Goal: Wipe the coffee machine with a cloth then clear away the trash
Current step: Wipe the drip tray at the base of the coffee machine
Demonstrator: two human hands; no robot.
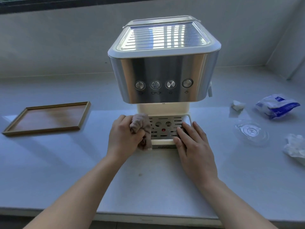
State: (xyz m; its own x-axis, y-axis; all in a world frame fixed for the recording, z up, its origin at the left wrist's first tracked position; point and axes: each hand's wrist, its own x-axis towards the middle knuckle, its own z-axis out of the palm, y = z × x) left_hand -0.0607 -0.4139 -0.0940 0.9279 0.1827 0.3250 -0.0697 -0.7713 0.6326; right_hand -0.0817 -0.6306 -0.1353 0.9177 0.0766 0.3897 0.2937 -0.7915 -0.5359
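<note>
Cloth (142, 129) on the drip tray (165, 119) at the foot of the coffee machine (162, 75), bunched tight in the left hand (124, 135), whose fingers are curled right round the beige wad. It sits at the left edge of the slotted steel grate, hanging a little over the machine's front lip.

The right hand (192, 142) is flat on the right side of the grate, fingers straight, gripping nothing and just pressing down, thumb laid along the front edge. That looks like a brace to stop the tray sliding while the other hand scrubs.

To do this well, I'd say sweep the wad along the slots rather than across them, so the fabric doesn't snag. Work towards the braced side, then lift the flat hand and do the patch beneath it. Both forearms reach in from the near edge of the counter (148, 179), wrists low and angled inward to meet at the base.

Trash is untouched, all lying right of the machine: a small crumpled tissue (237, 105), a blue-and-white wrapper (277, 107), a clear plastic lid (251, 131) and a white crumpled wad (295, 146) farthest out. Left of the machine sits a wooden tray (82, 119).
</note>
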